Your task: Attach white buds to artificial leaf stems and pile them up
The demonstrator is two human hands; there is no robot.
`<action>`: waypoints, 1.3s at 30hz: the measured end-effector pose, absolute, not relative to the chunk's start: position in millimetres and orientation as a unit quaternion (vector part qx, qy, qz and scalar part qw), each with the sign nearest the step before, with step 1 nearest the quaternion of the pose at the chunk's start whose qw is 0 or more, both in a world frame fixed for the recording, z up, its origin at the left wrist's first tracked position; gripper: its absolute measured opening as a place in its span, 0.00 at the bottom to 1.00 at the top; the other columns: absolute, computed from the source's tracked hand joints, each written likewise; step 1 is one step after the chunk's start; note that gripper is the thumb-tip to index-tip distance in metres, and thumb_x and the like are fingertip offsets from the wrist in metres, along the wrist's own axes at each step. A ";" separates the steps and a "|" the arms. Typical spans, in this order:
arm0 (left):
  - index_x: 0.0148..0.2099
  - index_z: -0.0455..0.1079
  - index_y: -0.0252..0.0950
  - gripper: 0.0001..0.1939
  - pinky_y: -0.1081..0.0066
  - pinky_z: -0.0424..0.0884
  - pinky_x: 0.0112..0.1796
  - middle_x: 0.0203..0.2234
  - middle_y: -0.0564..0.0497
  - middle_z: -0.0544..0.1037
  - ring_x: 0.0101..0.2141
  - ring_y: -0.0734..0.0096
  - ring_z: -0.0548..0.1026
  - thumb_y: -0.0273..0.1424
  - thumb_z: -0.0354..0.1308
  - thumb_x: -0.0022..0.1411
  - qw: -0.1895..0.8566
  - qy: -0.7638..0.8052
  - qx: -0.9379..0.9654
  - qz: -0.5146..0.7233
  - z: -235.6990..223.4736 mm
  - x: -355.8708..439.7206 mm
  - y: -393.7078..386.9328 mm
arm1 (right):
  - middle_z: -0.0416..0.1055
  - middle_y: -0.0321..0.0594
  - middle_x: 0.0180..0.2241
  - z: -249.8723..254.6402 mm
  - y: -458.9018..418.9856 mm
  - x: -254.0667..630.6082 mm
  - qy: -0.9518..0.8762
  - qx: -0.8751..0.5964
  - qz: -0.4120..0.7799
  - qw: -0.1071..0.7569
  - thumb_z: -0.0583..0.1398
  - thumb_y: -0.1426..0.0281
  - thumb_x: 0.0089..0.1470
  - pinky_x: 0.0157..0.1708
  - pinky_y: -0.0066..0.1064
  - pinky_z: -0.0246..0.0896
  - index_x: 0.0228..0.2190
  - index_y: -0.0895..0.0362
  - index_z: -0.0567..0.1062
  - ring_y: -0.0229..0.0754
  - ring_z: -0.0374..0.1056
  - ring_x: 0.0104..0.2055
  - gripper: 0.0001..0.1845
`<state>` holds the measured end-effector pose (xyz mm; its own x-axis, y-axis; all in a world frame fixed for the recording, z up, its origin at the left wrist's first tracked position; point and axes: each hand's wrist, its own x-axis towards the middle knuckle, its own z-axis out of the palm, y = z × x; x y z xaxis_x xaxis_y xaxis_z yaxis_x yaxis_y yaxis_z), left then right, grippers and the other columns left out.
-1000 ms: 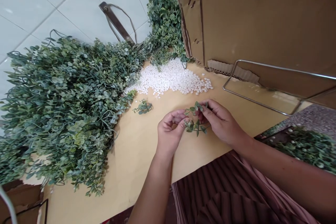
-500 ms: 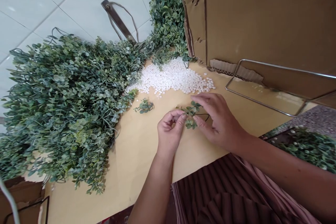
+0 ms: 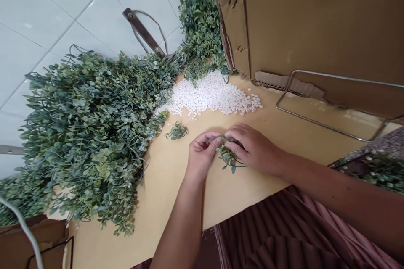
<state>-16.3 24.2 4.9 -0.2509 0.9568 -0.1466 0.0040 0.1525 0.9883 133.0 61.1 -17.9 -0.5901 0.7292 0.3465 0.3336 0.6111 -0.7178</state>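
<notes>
head view, looking down: above a tan bench (image 3: 170, 193), the left hand (image 3: 201, 153) and the right hand (image 3: 257, 149) are close together, each grip pinched closed on a small green sprig (image 3: 229, 158), its leaves hanging just below them. beyond them lies a heap of white pellets (image 3: 210, 94); a loose sprig (image 3: 177, 131) rests left of the hands, near a large bank of foliage (image 3: 91, 130).

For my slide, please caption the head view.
Both hands hold a leafy sprig near a heap of white pieces.
</notes>
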 end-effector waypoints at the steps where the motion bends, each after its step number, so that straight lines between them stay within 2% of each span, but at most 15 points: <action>1: 0.30 0.74 0.34 0.10 0.75 0.67 0.29 0.22 0.53 0.76 0.23 0.78 0.70 0.33 0.67 0.42 0.438 0.616 0.414 0.507 4.4 -21.4 27.8 | 0.68 0.47 0.30 -18.5 61.5 133.0 -0.835 -0.317 0.311 0.324 0.50 0.73 0.55 0.37 0.37 0.58 0.29 0.60 0.68 0.46 0.62 0.36 0.08; 4: 0.32 0.74 0.34 0.07 0.75 0.66 0.29 0.27 0.51 0.76 0.25 0.77 0.70 0.30 0.61 0.48 0.292 0.686 0.471 0.472 2.2 -41.5 43.4 | 0.68 0.48 0.30 -18.4 62.7 133.9 -0.825 -0.313 0.326 0.339 0.49 0.73 0.56 0.37 0.37 0.58 0.29 0.60 0.68 0.46 0.62 0.36 0.09; 8: 0.38 0.75 0.36 0.10 0.71 0.66 0.33 0.31 0.49 0.75 0.27 0.74 0.69 0.29 0.56 0.53 0.091 0.759 0.552 0.333 -0.3 -62.6 67.8 | 0.68 0.45 0.27 -17.4 63.5 134.7 -0.819 -0.315 0.331 0.347 0.50 0.72 0.56 0.35 0.36 0.58 0.27 0.59 0.67 0.44 0.62 0.33 0.10; 11: 0.38 0.76 0.38 0.10 0.69 0.66 0.36 0.33 0.47 0.76 0.32 0.67 0.72 0.28 0.54 0.55 0.029 0.776 0.585 0.234 -1.6 -64.4 79.9 | 0.67 0.44 0.26 -17.9 63.8 134.5 -0.817 -0.319 0.331 0.349 0.50 0.71 0.56 0.34 0.35 0.58 0.25 0.58 0.67 0.43 0.61 0.32 0.09; 13: 0.36 0.76 0.38 0.11 0.67 0.66 0.38 0.34 0.46 0.76 0.36 0.64 0.73 0.27 0.53 0.56 0.018 0.777 0.590 0.220 -2.7 -62.9 83.5 | 0.67 0.43 0.26 -18.5 64.0 134.4 -0.809 -0.329 0.335 0.354 0.51 0.71 0.55 0.33 0.34 0.58 0.25 0.58 0.66 0.42 0.62 0.31 0.09; 17: 0.31 0.76 0.36 0.07 0.68 0.67 0.39 0.31 0.47 0.78 0.35 0.65 0.74 0.26 0.56 0.52 0.110 0.767 0.536 0.335 -2.3 -61.3 80.0 | 0.68 0.42 0.26 -18.7 64.4 135.1 -0.780 -0.352 0.362 0.369 0.52 0.69 0.55 0.33 0.33 0.58 0.25 0.58 0.67 0.41 0.62 0.31 0.09; 23: 0.29 0.73 0.33 0.04 0.75 0.67 0.26 0.22 0.52 0.77 0.20 0.79 0.70 0.29 0.61 0.48 0.340 0.665 0.422 0.513 16.1 -35.3 46.9 | 0.64 0.39 0.23 -17.5 63.8 137.0 -0.775 -0.339 0.374 0.380 0.51 0.71 0.55 0.31 0.32 0.56 0.22 0.57 0.64 0.40 0.60 0.29 0.10; 29: 0.31 0.76 0.35 0.10 0.77 0.67 0.26 0.19 0.54 0.77 0.20 0.81 0.69 0.30 0.67 0.42 0.483 0.599 0.356 0.531 19.7 -4.0 25.0 | 0.61 0.38 0.21 -16.1 62.5 139.2 -0.809 -0.308 0.342 0.365 0.50 0.71 0.56 0.31 0.32 0.54 0.21 0.57 0.61 0.40 0.57 0.29 0.12; 34: 0.32 0.78 0.36 0.11 0.75 0.69 0.32 0.24 0.52 0.79 0.25 0.78 0.72 0.30 0.69 0.40 0.530 0.582 0.327 0.523 9.2 -2.2 25.3 | 0.59 0.37 0.21 -16.5 62.1 140.3 -0.812 -0.295 0.336 0.377 0.50 0.72 0.55 0.30 0.32 0.53 0.20 0.56 0.60 0.40 0.56 0.29 0.13; 39: 0.28 0.77 0.36 0.12 0.78 0.69 0.30 0.21 0.54 0.78 0.23 0.80 0.71 0.32 0.71 0.36 0.565 0.555 0.314 0.524 6.1 -6.4 26.2 | 0.59 0.37 0.20 -16.2 62.0 141.1 -0.805 -0.294 0.342 0.386 0.51 0.72 0.54 0.30 0.31 0.53 0.19 0.56 0.60 0.39 0.56 0.28 0.13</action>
<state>-6.4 26.2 6.1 -0.1651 0.9403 -0.2975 -0.2442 0.2533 0.9360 141.1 62.0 -16.2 -0.5299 0.7370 0.4197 0.2085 0.5929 -0.7778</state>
